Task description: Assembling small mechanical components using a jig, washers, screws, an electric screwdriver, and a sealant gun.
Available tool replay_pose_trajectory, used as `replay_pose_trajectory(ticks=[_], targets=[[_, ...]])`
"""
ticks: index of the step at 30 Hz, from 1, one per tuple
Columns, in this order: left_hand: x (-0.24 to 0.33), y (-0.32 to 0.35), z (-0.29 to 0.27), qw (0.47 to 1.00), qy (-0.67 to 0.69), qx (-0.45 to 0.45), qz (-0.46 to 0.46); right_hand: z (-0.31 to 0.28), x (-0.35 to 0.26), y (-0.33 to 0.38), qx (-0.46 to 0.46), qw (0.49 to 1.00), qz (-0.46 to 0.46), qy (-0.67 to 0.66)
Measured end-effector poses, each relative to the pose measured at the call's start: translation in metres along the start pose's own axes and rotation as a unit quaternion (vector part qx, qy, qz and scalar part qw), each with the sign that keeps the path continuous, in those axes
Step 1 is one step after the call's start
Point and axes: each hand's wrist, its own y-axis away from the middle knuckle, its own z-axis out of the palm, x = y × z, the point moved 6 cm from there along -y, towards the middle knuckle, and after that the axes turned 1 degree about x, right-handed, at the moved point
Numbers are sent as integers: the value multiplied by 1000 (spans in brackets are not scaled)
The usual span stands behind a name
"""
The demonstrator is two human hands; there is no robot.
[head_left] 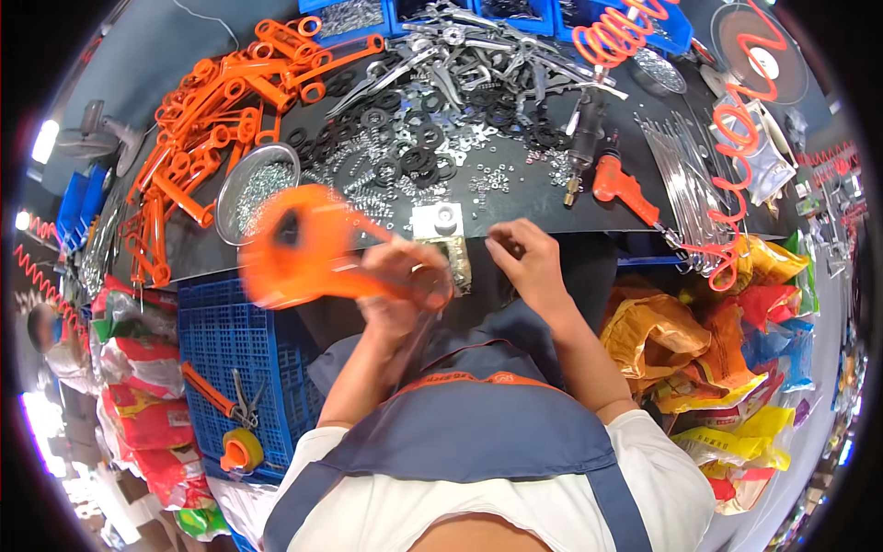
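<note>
Orange plastic handle piece (303, 247), motion-blurred, sitting in our left hand (397, 285), fingers closing around its narrow end, near tabletop (552, 198) front edge. Our right hand (526, 260) pinching something too small to tell, just beside small square metal block (444, 221). Black rubber washers (414, 152) lying scattered beyond.

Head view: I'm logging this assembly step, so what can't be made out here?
- Orange handled part in the left hand: motion-blurred, its shape is unclear.
- Right hand fingertips: whatever they pinch is too small to tell.
- Small metal block: its lower part is hidden behind the hands.
</note>
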Motion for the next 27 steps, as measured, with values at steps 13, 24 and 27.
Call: replay_pose_trajectory(ticks=[13,24,27], targets=[[-34,-27,-13,957,-150,46,245,55,11,-54,-54,987,-103,113],[-30,-25,-15,938,-240,28,247,-6,-150,-54,49,879,-474,32],[-27,-31,-11,939,-232,42,251,-1,-150,-56,40,876,-472,91]])
